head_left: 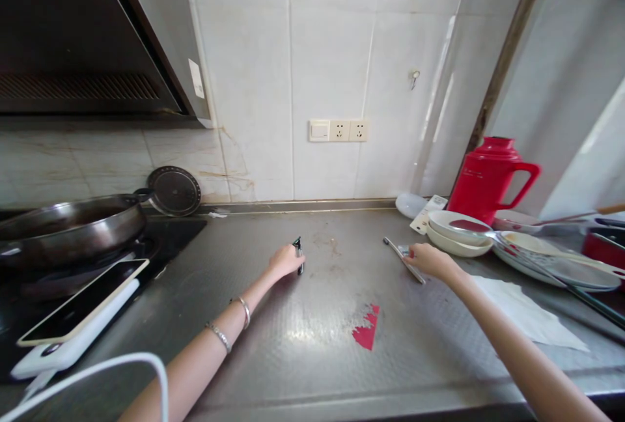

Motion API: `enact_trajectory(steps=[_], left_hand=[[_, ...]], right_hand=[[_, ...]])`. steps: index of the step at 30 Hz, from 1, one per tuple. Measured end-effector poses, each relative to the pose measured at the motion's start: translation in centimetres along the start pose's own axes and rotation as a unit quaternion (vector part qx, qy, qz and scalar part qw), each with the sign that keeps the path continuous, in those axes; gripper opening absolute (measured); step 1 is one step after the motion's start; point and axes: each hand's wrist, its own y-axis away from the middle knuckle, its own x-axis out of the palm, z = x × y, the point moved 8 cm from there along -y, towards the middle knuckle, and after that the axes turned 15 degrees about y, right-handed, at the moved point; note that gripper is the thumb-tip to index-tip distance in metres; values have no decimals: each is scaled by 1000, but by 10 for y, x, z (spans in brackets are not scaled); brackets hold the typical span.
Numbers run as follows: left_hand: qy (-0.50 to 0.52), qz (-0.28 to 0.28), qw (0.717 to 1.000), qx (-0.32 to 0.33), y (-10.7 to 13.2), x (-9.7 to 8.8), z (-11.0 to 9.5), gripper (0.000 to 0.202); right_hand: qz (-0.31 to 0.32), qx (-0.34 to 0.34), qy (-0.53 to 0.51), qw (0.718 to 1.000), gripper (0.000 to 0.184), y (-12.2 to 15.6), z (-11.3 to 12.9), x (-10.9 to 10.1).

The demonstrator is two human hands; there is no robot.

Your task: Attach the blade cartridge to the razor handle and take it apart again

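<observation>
My left hand point(284, 260) rests on the steel counter point(312, 344) with its fingers closed around a small dark, silver-tipped object point(298, 250) that I cannot name. My right hand point(430, 259) lies further right, fingers curled over a long thin metal utensil point(403, 259) and a small patterned item under the fingertips. Two bracelets sit on my left wrist. A red patch point(367, 329) marks the counter between my forearms.
A dark pan point(68, 226) sits on the stove at left, with a phone on a white power bank point(73, 321) and cable in front. At right stand a red jug point(488, 178), stacked plates and bowls point(537, 249) and a white paper sheet point(522, 311). Tiled wall with sockets behind.
</observation>
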Motion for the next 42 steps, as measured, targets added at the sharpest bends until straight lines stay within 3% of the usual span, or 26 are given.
enact_trajectory(steps=[8, 12, 15, 20, 24, 27, 34, 42], left_hand=[[-6, -15, 999, -38, 5, -1, -2, 24], [-8, -15, 999, -36, 7, 0, -2, 25], [-11, -18, 999, -32, 7, 2, 0, 27], [-13, -27, 999, -28, 8, 2, 0, 27], [-14, -28, 999, -29, 9, 3, 0, 27], [-14, -29, 999, -27, 10, 4, 0, 29], [2, -40, 999, -24, 13, 5, 3, 32], [-3, -52, 998, -17, 13, 6, 2, 33]], right_hand=[[29, 1, 0, 1000, 24, -3, 5, 19], [15, -7, 0, 1000, 28, 4, 19, 12], [-19, -24, -41, 999, 31, 14, 50, -5], [-73, -47, -80, 993, 30, 32, 128, -38], [-67, -73, -68, 993, 31, 40, 187, -52], [-63, -87, -54, 993, 34, 40, 219, -57], [-42, -87, -41, 994, 41, 34, 256, -60], [-44, -89, -53, 994, 44, 27, 265, -52]])
